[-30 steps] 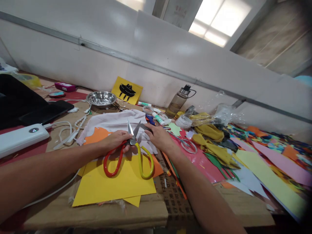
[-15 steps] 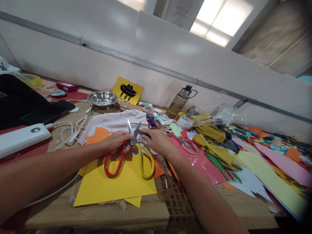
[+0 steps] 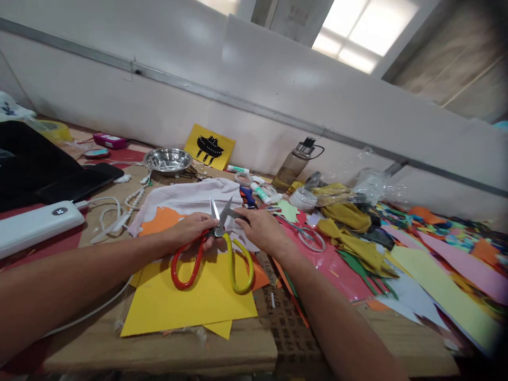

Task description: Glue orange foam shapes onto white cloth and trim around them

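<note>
My left hand grips a pair of scissors near the pivot, with the blades spread and pointing away from me. One handle loop is red, the other yellow; both hang towards me over yellow sheets. In my right hand, pinched between thumb and fingers, is a thin dark flat strip. Its far end meets or overlaps the right-hand blade; whether it touches I cannot tell. Beneath the hands lie a whitish cloth and an orange cut-out.
A steel bowl, a yellow card with a black shape and a bottle stand along the wall. Glue sticks lie mid-table. Coloured paper and mustard cloth cover the right; a white power bank lies left.
The view has shifted very slightly. Both hands, the scissors and the dark strip keep almost the same pose, with the blades still apart.
</note>
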